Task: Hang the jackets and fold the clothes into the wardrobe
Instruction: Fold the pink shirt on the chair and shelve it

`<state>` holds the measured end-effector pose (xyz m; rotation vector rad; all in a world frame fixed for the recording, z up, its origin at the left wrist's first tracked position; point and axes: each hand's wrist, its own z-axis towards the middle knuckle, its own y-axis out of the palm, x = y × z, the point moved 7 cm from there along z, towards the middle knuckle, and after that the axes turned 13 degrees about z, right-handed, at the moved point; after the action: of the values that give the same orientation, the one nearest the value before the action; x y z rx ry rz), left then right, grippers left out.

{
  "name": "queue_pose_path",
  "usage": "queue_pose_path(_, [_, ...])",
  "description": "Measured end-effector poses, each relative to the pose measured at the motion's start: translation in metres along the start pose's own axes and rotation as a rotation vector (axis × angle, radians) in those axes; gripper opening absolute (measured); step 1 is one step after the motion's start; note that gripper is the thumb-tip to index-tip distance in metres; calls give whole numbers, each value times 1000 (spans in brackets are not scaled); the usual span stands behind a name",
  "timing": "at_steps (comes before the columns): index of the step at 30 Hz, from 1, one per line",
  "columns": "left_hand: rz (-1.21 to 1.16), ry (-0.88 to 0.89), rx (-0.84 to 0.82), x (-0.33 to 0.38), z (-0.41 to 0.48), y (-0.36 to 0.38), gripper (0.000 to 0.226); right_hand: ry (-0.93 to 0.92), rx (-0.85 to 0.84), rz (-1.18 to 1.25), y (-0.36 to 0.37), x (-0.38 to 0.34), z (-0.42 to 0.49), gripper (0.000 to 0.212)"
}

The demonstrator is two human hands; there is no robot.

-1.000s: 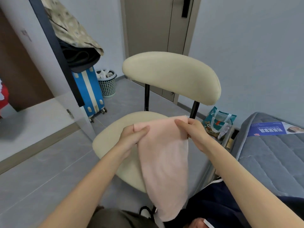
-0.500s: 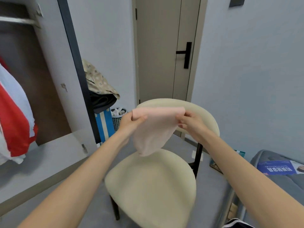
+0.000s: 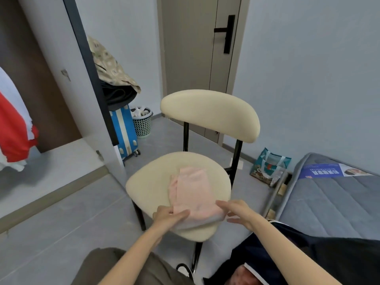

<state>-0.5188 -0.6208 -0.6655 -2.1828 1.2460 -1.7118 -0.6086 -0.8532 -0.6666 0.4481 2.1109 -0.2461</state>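
Wardrobe (image 3: 30,58) space stands open at the far left, with a red-and-white garment (image 3: 14,130) already hanging inside it. Beyond its dark door edge, a blue suitcase (image 3: 125,132) carries a dark bundle with a patterned cloth (image 3: 109,68) draped over it.

In the middle of the room is a cream chair (image 3: 152,186), serving as the folding surface. The pink cloth (image 3: 193,190) lies flat on its seat, doubled over on itself and running from mid-seat to the near rim. It seems to have been laid there so the seat takes its weight while the layers are squared up.

The left hand (image 3: 168,218) reaches in low from the near side, forearm almost level. Its thumb lies across the top of the cloth's near left corner and the other fingers (image 3: 162,211) curl beneath, so it pinches that corner. The right hand (image 3: 239,211) comes in beside the near right corner. Its fingers are loosely straight and spread, touching the cloth's edge rather than gripping it, probably to steady it or smooth it.

Further right, a dark garment (image 3: 308,258) lies heaped against the grey bed (image 3: 329,202). I'd judge it is waiting its turn.
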Motion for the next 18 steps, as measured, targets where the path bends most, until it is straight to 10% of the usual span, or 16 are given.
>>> queue_pose_path(4, [244, 237, -16, 6, -13, 4, 46, -153, -131, -75, -6, 9, -13, 30])
queue_pose_path(7, [155, 409, -90, 15, -19, 5, 46, -240, -187, -94, -9, 9, -20, 68])
queue_pose_path(18, [26, 366, -166, 16, -18, 9, 52, -362, -192, -119, 2, -10, -17, 63])
